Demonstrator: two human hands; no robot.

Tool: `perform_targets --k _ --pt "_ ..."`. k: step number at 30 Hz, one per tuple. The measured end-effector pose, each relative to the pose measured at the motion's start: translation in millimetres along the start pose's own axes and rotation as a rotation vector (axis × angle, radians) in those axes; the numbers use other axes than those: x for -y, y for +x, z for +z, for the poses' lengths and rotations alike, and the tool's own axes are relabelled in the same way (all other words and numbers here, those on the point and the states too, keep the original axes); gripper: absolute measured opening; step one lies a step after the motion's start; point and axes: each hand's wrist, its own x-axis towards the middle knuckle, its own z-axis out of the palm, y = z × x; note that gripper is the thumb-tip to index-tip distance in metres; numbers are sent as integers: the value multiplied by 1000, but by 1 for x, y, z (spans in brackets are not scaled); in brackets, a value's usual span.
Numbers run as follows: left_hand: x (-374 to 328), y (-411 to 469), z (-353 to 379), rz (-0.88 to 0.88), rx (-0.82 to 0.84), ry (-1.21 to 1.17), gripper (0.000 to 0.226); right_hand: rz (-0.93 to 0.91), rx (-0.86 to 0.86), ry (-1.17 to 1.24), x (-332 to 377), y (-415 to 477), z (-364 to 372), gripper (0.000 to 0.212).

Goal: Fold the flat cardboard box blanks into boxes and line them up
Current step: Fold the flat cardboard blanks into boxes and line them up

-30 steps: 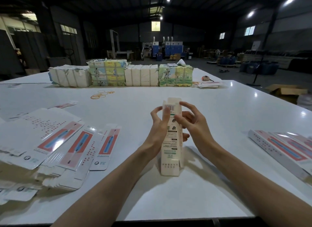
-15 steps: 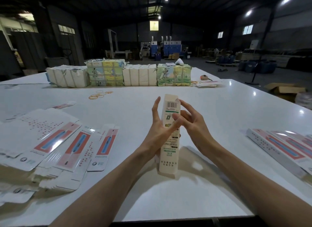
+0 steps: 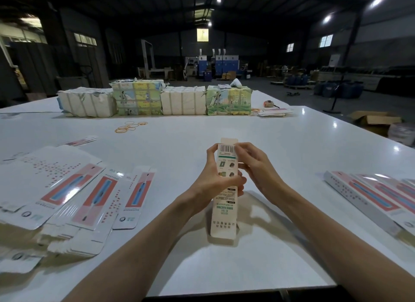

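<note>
- Box [image 3: 224,216] in hand: stands upright on the tabletop [image 3: 202,131], near centre; already squared into a tube; top flap [image 3: 229,141] sticks up, apparently not yet tucked.
- Left hand [image 3: 213,180]: fingers curled round the box's middle; right hand [image 3: 258,169]: fingertips pinching its upper end beside the barcode.
- Done: a few folded boxes [image 3: 363,198] lie side by side at the right edge.
- Left to do: a large fanned heap of flat blanks [image 3: 67,189] at the near left; most of the task seems to remain.
- Contents: nothing visible inside the held box; interior hidden.
</note>
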Motion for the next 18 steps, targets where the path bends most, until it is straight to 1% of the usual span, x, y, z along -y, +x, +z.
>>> perform_targets --k 2,4,7,10,13,14,18 --pt "-1 0 1 7 11 59 97 2 -89 50 2 3 -3 29" --pt "-3 -2 1 13 42 89 97 1 -142 32 4 4 -7 24" --pt "-5 -4 2 16 80 111 95 -38 -140 -13 5 2 -11 20" --pt "-6 -5 2 1 73 119 95 -96 -133 -65 8 0 -11 18" --pt "-7 -5 1 -17 76 106 95 -117 -114 -94 10 0 -12 36" --pt "-7 -5 0 -19 81 100 95 -114 -107 -92 11 0 -13 38" --pt "-7 -5 -3 -29 104 106 94 -111 -93 -47 11 0 -18 25"
